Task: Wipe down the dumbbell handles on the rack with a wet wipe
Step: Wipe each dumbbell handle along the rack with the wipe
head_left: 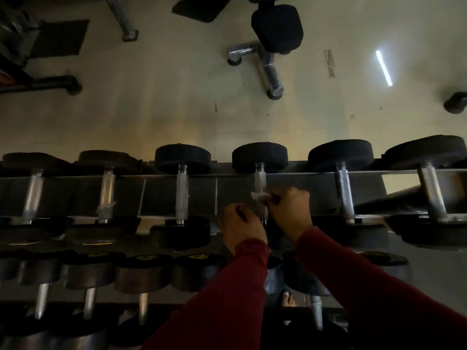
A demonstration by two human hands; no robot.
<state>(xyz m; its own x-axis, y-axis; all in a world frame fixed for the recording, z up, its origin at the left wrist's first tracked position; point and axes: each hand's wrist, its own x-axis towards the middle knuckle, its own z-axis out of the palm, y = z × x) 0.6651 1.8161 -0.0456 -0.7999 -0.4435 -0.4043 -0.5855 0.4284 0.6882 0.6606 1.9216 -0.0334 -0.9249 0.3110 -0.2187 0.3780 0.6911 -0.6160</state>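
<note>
White wet wipe (260,195) pinched in the right grip (288,210) against the knurled handle (260,183); left grip (240,223) curled, contents unclear.

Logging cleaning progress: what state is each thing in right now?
wet wipe: crumpled, pressed against the fourth handle
fourth dumbbell handle: on the top rack, being wiped
right hand: pinches the wipe
left hand: curled beside the handle, apparently holding nothing
other top-row dumbbells: racked, untouched
</note>
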